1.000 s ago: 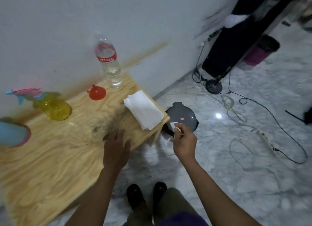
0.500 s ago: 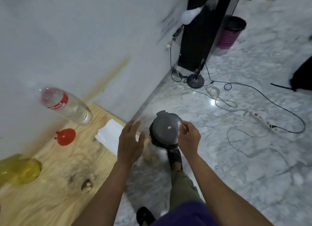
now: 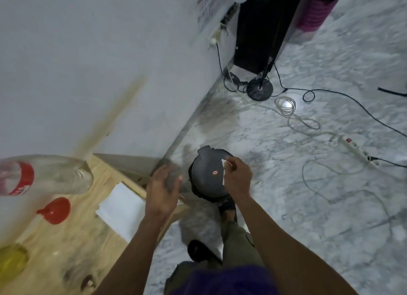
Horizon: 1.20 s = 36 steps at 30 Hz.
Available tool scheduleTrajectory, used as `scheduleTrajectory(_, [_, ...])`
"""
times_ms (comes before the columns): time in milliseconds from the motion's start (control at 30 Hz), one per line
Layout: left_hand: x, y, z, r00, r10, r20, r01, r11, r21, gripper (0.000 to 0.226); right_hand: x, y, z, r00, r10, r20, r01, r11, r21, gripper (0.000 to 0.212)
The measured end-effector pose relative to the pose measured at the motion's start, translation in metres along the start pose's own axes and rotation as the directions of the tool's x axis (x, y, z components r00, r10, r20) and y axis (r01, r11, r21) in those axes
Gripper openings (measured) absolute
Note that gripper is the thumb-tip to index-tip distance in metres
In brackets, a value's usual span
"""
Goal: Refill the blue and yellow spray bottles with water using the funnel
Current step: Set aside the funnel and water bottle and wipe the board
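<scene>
R hand (image 3: pixel 237 180) hangs over the dark pedal bin (image 3: pixel 206 175) on the floor, thumb and fingers pinching a small white scrap (image 3: pixel 224 162), prob a used tissue bit. L hand (image 3: pixel 161 191) is in the air near the table (image 3: pixel 123 180) corner, fingers spread and relaxed, holding nothing. A foot sits by the bin base, maybe on the pedal; can't tell, lid looks down. So this looks like a tidy-up step, binning waste, not pouring. Task stuff is all back on the table to the left: red funnel (image 3: pixel 56 210), water bottle (image 3: pixel 44 175) w/ red label, yellow sprayer (image 3: pixel 12 261) at the frame's bottom-left edge, tissue stack (image 3: pixel 120 206) by the corner. Blue sprayer not in view. How full the yellow one is can't be judged, too blurry. Next prob needs the lid open, drop the scrap in, then turn back to the table for funnel + bottle.
</scene>
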<state>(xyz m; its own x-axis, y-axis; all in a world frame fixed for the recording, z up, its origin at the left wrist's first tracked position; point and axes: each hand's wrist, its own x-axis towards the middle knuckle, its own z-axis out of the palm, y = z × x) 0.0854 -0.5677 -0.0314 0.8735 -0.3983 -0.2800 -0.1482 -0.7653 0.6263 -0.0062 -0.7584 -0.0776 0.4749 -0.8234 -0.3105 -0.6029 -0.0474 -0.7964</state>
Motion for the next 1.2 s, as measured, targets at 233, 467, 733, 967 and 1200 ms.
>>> scheduleTrajectory(233, [-0.001, -0.005, 0.004, 1.0, -0.008, 0.02, 0.008, 1.0, 0.007, 0.046, -0.007, 0.006, 0.001, 1.0, 0.012, 0.0, -0.012, 0.999, -0.033, 0.015])
scheduleTrajectory(467, [0.01, -0.013, 0.017, 1.0, 0.015, 0.027, -0.016, 1.0, 0.024, 0.046, -0.001, 0.039, 0.015, 0.991, 0.083, -0.103, -0.077, 0.995, 0.064, 0.01])
scheduleTrajectory(733, [0.04, -0.008, 0.021, 0.999, -0.053, -0.015, 0.053, 0.997, 0.058, 0.042, 0.018, 0.053, 0.017, 0.987, 0.122, -0.102, -0.127, 0.991, -0.042, 0.008])
scheduleTrajectory(967, [0.053, 0.002, 0.038, 0.996, -0.081, -0.026, 0.083, 0.991, 0.105, 0.044, 0.027, 0.058, 0.016, 0.983, 0.178, -0.047, -0.181, 0.979, -0.094, 0.007])
scheduleTrajectory(1200, [0.056, -0.002, 0.07, 0.998, -0.055, 0.041, 0.05, 0.994, 0.1, 0.041, 0.051, 0.075, 0.054, 0.96, 0.274, 0.06, -0.263, 0.953, -0.149, 0.011])
